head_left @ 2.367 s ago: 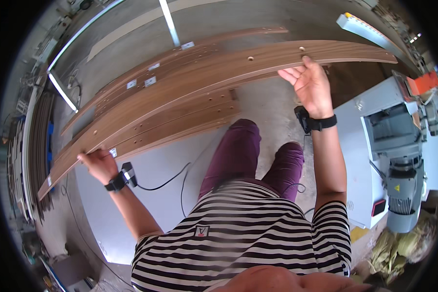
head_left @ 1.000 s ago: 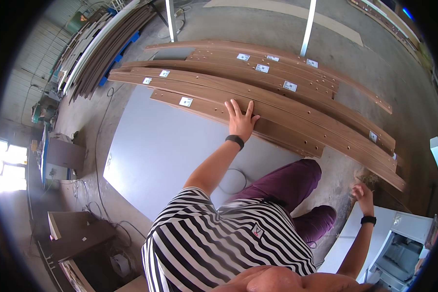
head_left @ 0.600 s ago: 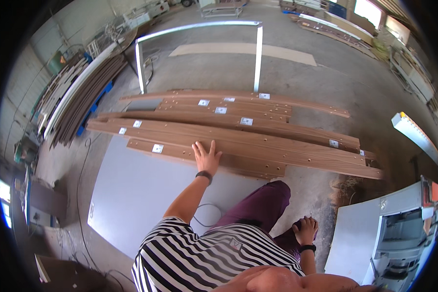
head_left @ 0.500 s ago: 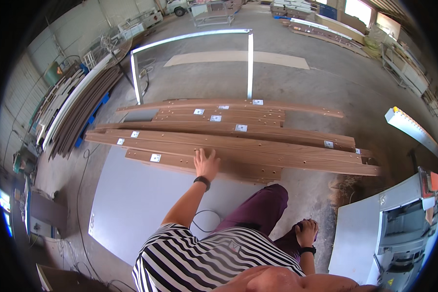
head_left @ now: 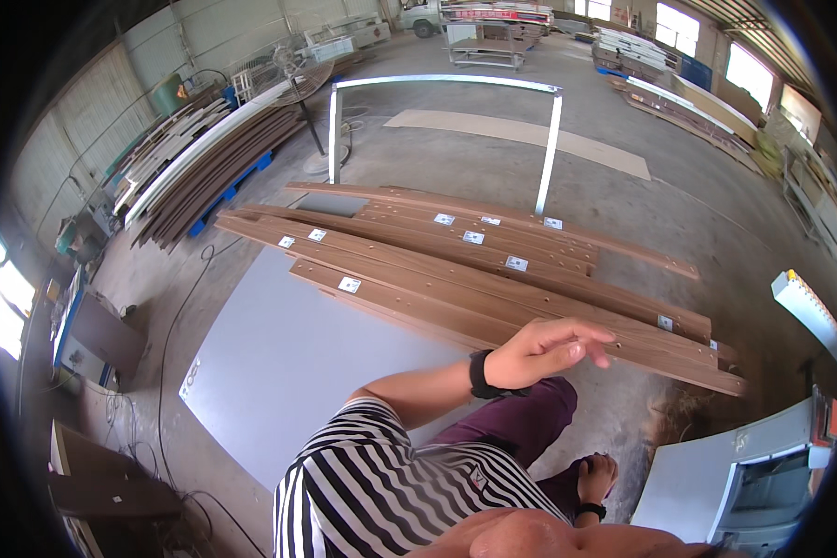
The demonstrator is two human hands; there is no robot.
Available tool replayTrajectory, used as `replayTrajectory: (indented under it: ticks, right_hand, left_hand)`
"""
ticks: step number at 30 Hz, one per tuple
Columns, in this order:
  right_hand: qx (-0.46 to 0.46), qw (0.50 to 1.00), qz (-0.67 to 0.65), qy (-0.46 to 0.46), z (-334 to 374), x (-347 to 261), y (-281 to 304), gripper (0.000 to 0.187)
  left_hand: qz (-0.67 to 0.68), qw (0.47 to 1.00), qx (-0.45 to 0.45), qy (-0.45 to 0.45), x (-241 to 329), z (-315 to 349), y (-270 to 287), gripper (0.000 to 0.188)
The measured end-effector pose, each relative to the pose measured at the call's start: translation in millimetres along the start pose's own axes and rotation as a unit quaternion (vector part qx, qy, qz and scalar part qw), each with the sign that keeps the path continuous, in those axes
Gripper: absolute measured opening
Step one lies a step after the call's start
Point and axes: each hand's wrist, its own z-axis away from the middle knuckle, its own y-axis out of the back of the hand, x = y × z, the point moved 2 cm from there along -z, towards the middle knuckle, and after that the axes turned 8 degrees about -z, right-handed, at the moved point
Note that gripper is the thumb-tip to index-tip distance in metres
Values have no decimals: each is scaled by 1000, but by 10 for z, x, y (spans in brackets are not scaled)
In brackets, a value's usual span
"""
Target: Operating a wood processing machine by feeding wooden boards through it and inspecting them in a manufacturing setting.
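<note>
My left hand (head_left: 553,353), with a black band on its wrist, is raised over the right part of the wooden boards. Its fingers stretch out to the right, open and holding nothing. Below it lies a long brown wood-grain board (head_left: 437,270) with drilled holes and small white labels. A shorter brown board (head_left: 391,299) lies along its near side. More brown boards (head_left: 493,237) are laid out just beyond. My right hand (head_left: 597,479), also banded at the wrist, rests on my bent knee with its fingers laid over it, open.
A grey-white panel (head_left: 270,372) lies under the near boards. Beyond them stands a silver metal frame (head_left: 446,81). Stacked long profiles (head_left: 223,158) sit on a blue pallet at left. A grey machine (head_left: 697,479) stands at right. A cable (head_left: 172,353) runs across the floor.
My left hand has lifted off the near boards and swung to the right, fingers now pointing right. The view has shifted, while my right hand stays on the knee.
</note>
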Motion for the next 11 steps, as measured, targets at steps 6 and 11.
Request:
replayTrajectory:
  ticks: [6, 11]
  right_hand:
    - [9, 1000, 10, -3, 20, 44, 4, 18]
    - [-5, 1000, 11, 4, 159, 262, 3, 18]
  left_hand:
    - [116, 896, -61, -424, 844, 23, -173, 75]
    - [178, 853, 52, -489, 1529, 276, -417, 57]
